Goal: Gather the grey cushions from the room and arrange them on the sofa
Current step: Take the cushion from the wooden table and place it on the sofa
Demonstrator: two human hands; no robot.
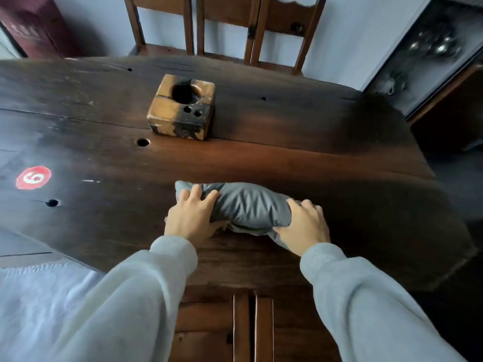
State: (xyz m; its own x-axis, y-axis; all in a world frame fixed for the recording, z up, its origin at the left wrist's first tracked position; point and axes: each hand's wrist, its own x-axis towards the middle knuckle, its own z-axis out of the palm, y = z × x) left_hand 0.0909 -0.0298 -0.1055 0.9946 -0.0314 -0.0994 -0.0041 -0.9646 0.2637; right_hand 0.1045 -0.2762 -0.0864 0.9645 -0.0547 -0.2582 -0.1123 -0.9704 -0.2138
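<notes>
A small grey cushion (248, 205) lies on the dark wooden table (287, 158), close to its near edge. My left hand (192, 215) grips the cushion's left end, fingers curled over the top. My right hand (304, 223) clasps the right end and squeezes the fabric. The cushion's underside and its near right corner are hidden by my hands. No sofa is in view.
A wooden block (180, 111) with round holes stands at the table's middle. A red round sticker with a 6 (33, 177) sits at the left. Wooden chairs (277, 30) stand behind the table, another chair back (252, 327) just below me. A dark cabinet (431, 56) is at the right.
</notes>
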